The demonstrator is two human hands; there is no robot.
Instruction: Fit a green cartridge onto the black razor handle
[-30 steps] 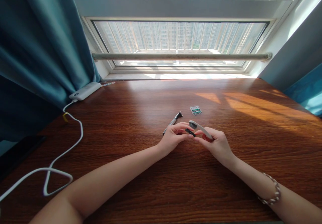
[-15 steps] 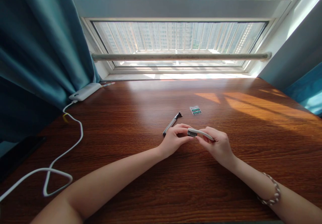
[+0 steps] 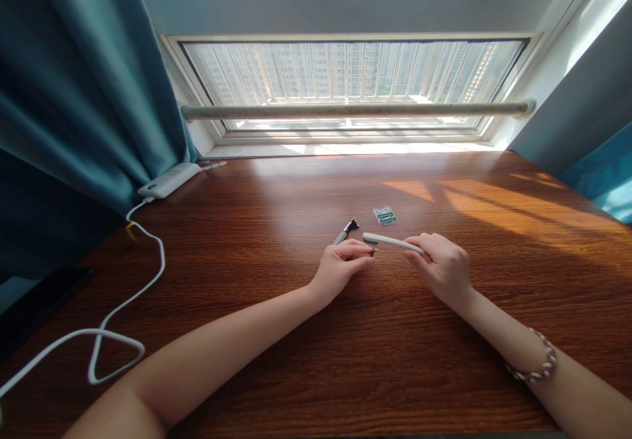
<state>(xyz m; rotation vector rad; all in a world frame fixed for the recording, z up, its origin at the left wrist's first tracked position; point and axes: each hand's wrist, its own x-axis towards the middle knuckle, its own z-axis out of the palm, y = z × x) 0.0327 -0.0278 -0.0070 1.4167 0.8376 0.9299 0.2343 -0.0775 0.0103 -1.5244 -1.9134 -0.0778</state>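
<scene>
My right hand (image 3: 446,269) grips the lower end of a slim white razor handle (image 3: 388,240), which points left with a grey head at its far end. Between the thumb and fingers of my left hand (image 3: 338,269) is a small dark piece (image 3: 373,252), apparently a razor cartridge, mostly covered by the fingertips. The razor's head hovers just above those fingertips, apart from the dark piece. Behind my left hand lies a second razor handle (image 3: 340,236), silver with a black forked head (image 3: 352,224); its lower part is hidden. A clear blade case (image 3: 384,216) with green strips rests farther back.
A white power bank (image 3: 169,181) sits at the back left of the wooden table (image 3: 296,373), its white cable (image 3: 162,255) looping down the left side. A dark flat device (image 3: 44,301) lies at the left edge. Curtain and window border the table.
My right hand has drawn the razor handle up and right, away from my left fingers. The small dark piece has come away from its head and stays in my left hand.
</scene>
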